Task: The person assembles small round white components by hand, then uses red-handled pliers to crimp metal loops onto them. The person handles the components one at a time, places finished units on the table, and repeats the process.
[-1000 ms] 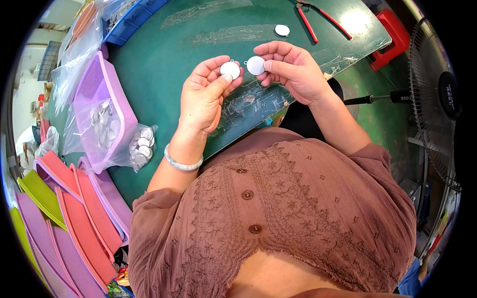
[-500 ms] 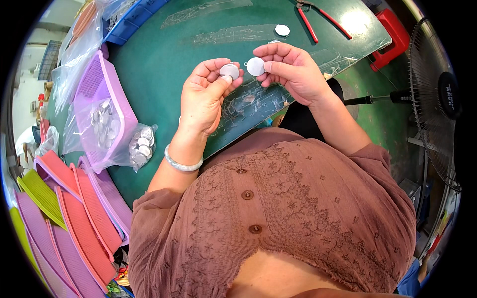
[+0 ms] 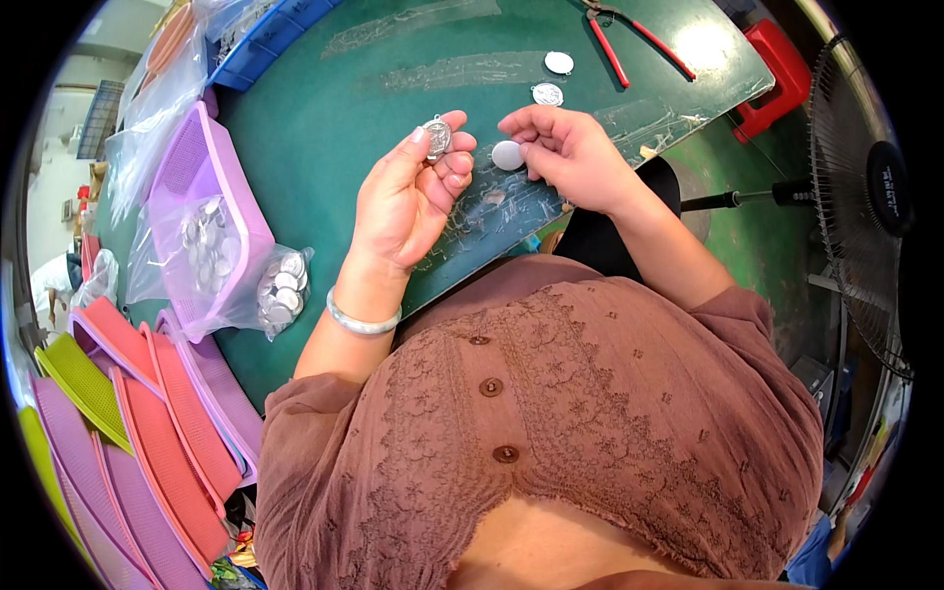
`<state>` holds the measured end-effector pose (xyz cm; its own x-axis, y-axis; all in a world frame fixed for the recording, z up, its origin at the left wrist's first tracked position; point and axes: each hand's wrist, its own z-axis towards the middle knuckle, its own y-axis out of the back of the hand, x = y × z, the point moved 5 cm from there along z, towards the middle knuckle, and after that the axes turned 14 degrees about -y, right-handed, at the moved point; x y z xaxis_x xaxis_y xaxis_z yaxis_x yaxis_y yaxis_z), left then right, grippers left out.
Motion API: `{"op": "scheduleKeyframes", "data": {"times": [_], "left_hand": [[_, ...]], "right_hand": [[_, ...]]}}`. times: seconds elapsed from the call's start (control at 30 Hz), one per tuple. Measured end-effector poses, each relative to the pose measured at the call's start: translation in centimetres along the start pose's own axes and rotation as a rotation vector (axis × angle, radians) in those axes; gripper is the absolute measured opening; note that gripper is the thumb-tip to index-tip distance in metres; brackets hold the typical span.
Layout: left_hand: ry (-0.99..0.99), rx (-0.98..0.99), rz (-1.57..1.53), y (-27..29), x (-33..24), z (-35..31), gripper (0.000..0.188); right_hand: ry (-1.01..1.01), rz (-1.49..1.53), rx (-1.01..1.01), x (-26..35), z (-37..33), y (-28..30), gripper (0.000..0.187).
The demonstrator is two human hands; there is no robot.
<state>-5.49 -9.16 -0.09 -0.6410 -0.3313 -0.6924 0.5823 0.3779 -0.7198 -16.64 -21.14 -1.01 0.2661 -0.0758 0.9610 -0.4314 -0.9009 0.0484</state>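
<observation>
My left hand pinches a silvery round pendant between thumb and fingers, its patterned face and small top loop showing. In my right hand, thumb and fingertips grip a plain silvery disc by its right side, above the table's near edge. Beyond that hand lie a patterned oval pendant and, farther off, a smooth whitish pendant. Left of my left wrist, a clear bag of silvery discs rests against a purple basket.
The green table carries red-handled pliers at the far right. At left are the purple basket, a blue crate and several stacked coloured baskets. A fan and a red plastic stool stand at right.
The pendant in my left hand now shows its patterned face instead of a plain one. My right hand has moved slightly nearer with its disc, uncovering the patterned pendant on the table.
</observation>
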Motion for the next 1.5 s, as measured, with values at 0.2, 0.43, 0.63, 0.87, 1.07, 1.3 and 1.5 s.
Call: {"op": "scheduleKeyframes", "data": {"times": [0.2, 0.43, 0.63, 0.87, 1.07, 1.3, 1.5], "left_hand": [[0.012, 0.054, -0.094, -0.6, -0.1, -0.1, 0.039], [-0.049, 0.1, -0.018, -0.7, -0.4, -0.5, 0.039], [-0.079, 0.115, 0.031, -0.9, -0.5, -0.6, 0.037], [-0.122, 0.129, 0.108, -1.3, -0.9, -0.8, 0.033], [-0.186, 0.096, 0.283, -1.5, -1.0, -0.8, 0.025], [-0.267, 0.047, 0.417, -1.9, -1.6, -1.3, 0.014], [-0.331, -0.02, 0.526, -1.0, -2.6, -1.4, 0.013]], "right_hand": [[0.11, -0.313, -0.082, 0.4, -0.1, -0.4, 0.027], [0.206, -0.384, -0.16, 1.0, -0.4, -0.7, 0.026], [0.34, -0.483, -0.271, 1.9, -0.8, 0.0, 0.024], [0.585, -0.997, -0.883, 3.8, 0.5, 8.0, 0.038], [0.137, -1.303, -0.96, 0.2, 3.9, 13.9, 0.067], [-0.106, -1.277, -0.842, 1.8, 4.7, 14.6, 0.062], [-0.067, -1.247, -0.659, 2.1, 5.4, 16.2, 0.046]]}}
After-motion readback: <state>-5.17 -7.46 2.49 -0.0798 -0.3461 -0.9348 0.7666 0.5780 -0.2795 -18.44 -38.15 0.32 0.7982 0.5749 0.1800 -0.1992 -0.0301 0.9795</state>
